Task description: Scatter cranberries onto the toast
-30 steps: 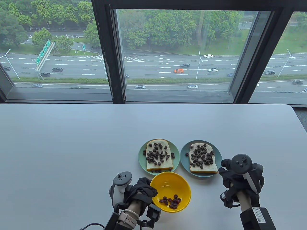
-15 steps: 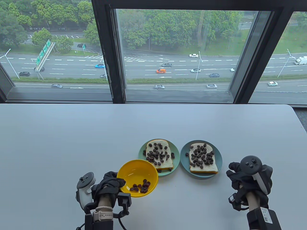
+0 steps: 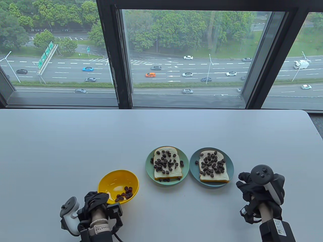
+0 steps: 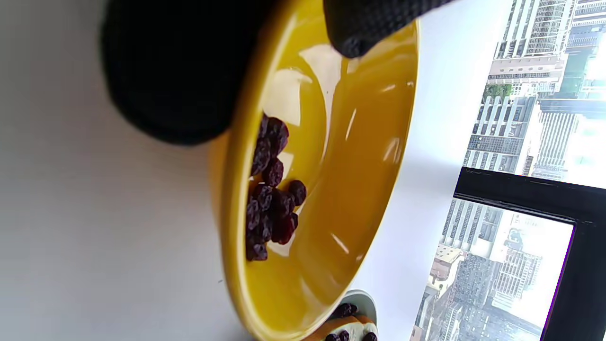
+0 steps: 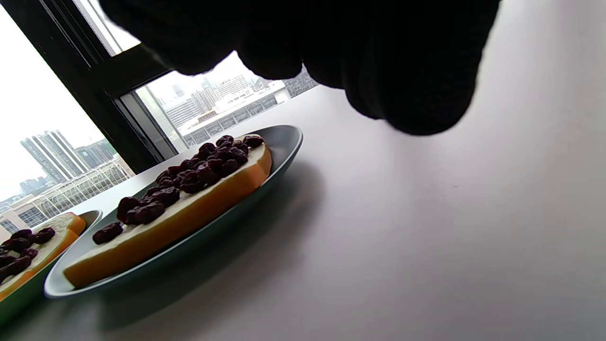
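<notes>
My left hand (image 3: 97,201) grips the near rim of a yellow bowl (image 3: 114,180) at the table's front left; a few cranberries (image 3: 125,194) lie in its low side. In the left wrist view the bowl (image 4: 350,156) is held with a finger over the rim, cranberries (image 4: 270,194) pooled inside. Two toast slices covered with cranberries lie on plates: one on a green plate (image 3: 149,166), one on a blue plate (image 3: 193,163). My right hand (image 3: 252,189) is curled beside the blue plate, holding nothing that I can see. The right wrist view shows the toast (image 5: 189,199) on the blue plate (image 5: 284,142).
The white table (image 3: 75,141) stretches wide to the left and back. Its far edge meets a window with a dark frame (image 3: 113,63). The table's right corner curves off at the far right (image 3: 313,123).
My left hand has carried the yellow bowl left, away from the plates, to the table's front left. My right hand has drawn back slightly from the blue plate.
</notes>
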The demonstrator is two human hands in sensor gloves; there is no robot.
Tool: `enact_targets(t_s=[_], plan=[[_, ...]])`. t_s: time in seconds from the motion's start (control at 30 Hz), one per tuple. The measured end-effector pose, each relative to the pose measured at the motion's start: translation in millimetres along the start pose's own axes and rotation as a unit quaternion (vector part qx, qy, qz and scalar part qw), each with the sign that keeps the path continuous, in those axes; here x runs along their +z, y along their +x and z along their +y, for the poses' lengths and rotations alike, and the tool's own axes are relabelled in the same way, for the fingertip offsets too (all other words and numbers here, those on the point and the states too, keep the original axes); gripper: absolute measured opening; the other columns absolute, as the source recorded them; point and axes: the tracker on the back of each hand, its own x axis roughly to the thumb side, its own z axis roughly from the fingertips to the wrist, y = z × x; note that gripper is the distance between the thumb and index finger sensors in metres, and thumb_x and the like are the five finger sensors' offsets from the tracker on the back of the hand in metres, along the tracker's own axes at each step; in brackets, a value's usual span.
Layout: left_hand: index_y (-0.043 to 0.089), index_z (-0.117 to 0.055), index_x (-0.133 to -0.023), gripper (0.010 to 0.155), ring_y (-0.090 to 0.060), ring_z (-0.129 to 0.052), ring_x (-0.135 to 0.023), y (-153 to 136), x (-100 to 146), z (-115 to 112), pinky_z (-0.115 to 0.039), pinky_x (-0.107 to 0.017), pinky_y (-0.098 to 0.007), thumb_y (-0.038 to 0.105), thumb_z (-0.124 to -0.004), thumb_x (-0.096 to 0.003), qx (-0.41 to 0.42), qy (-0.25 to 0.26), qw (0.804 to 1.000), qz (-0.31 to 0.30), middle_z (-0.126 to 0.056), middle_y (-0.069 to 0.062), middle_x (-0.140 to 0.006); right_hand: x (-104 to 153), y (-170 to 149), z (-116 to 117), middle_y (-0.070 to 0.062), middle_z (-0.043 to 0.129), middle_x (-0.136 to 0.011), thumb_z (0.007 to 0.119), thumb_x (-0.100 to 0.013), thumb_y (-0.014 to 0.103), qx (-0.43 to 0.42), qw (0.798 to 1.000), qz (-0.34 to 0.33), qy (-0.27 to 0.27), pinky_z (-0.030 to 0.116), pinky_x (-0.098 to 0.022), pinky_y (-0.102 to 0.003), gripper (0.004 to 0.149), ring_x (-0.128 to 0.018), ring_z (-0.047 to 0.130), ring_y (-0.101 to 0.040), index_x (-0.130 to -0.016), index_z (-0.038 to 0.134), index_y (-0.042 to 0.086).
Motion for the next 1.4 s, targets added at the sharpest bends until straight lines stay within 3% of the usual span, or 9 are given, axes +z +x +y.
enact_targets(t_s=[0.23,0.53,0.63,0.87,1.03,1.13,1.2,1.3,1.4], plan=[[0.029,-0.04,-0.097,0.055,-0.031,-0.074,-0.056,0,3,1,-0.092,-0.032,-0.033,0.03,-0.069,-0.0516,-0.036,0.04,0.998,0.023,-0.06,-0.007,-0.079,0,-2,-1,-0.01,0.069,-0.086,0.073,-0.037,0.04,0.002,1.0,-0.002,0.003,0.09,-0.037,-0.026,0.05,-0.064,0.086,-0.028,-0.084,0.069,0.024],[0.034,-0.025,-0.102,0.058,-0.02,-0.07,-0.078,8,12,3,-0.082,-0.055,-0.031,0.038,-0.06,-0.0567,-0.152,0.143,0.975,0.07,-0.05,-0.001,-0.095,1,-1,1,-0.01,0.069,-0.087,0.073,-0.037,0.04,0.02,1.0,-0.006,0.019,0.09,-0.038,-0.026,0.051,-0.065,0.086,-0.029,-0.084,0.069,0.024],[0.036,-0.023,-0.102,0.057,-0.02,-0.067,-0.082,11,15,1,-0.08,-0.06,-0.032,0.039,-0.058,-0.0571,-0.185,0.17,0.965,0.069,-0.046,-0.001,-0.098,1,1,3,-0.01,0.069,-0.087,0.073,-0.037,0.04,0.027,0.999,-0.012,0.026,0.09,-0.038,-0.026,0.05,-0.065,0.086,-0.029,-0.084,0.069,0.024],[0.038,-0.019,-0.102,0.058,-0.02,-0.055,-0.093,17,21,0,-0.068,-0.074,-0.035,0.042,-0.056,-0.0581,-0.187,0.186,0.963,0.045,-0.036,0.001,-0.104,1,2,4,-0.01,0.068,-0.087,0.073,-0.037,0.04,0.037,0.999,-0.016,0.032,0.09,-0.038,-0.026,0.05,-0.065,0.086,-0.029,-0.085,0.069,0.024],[0.041,-0.014,-0.102,0.059,-0.02,-0.039,-0.103,41,44,-21,-0.041,-0.085,-0.044,0.047,-0.055,-0.0583,-0.287,0.247,0.924,-0.057,-0.025,0.004,-0.109,1,5,5,-0.01,0.068,-0.087,0.073,-0.037,0.04,0.027,0.999,-0.019,0.03,0.09,-0.038,-0.027,0.051,-0.065,0.086,-0.029,-0.085,0.069,0.024],[0.04,-0.018,-0.102,0.058,-0.022,-0.041,-0.102,56,66,-47,-0.042,-0.084,-0.045,0.046,-0.055,-0.058,-0.334,0.247,0.894,-0.169,-0.028,0.003,-0.108,2,10,5,-0.01,0.068,-0.087,0.073,-0.037,0.04,0.027,0.999,-0.028,0.033,0.09,-0.038,-0.026,0.051,-0.065,0.086,-0.029,-0.085,0.068,0.024],[0.038,-0.024,-0.102,0.056,-0.022,-0.049,-0.099,63,79,-64,-0.049,-0.081,-0.045,0.045,-0.057,-0.0569,-0.351,0.222,0.876,-0.246,-0.036,0.001,-0.107,2,13,6,-0.01,0.068,-0.087,0.073,-0.037,0.04,0.026,0.999,-0.032,0.032,0.09,-0.038,-0.027,0.05,-0.066,0.085,-0.028,-0.085,0.068,0.025],[0.032,-0.037,-0.101,0.053,-0.026,-0.064,-0.089,64,91,-98,-0.062,-0.07,-0.047,0.043,-0.06,-0.0549,-0.35,0.144,0.854,-0.357,-0.051,-0.005,-0.101,1,17,6,-0.009,0.068,-0.088,0.072,-0.037,0.04,0.032,0.998,-0.034,0.033,0.09,-0.039,-0.027,0.05,-0.066,0.085,-0.028,-0.085,0.068,0.025],[0.025,-0.049,-0.099,0.051,-0.031,-0.07,-0.082,58,92,-135,-0.066,-0.063,-0.052,0.04,-0.064,-0.0521,-0.322,0.071,0.862,-0.385,-0.06,-0.011,-0.096,1,18,6,-0.009,0.068,-0.088,0.072,-0.037,0.04,0.025,0.998,-0.035,0.035,0.089,-0.04,-0.026,0.05,-0.066,0.086,-0.028,-0.085,0.068,0.025]])
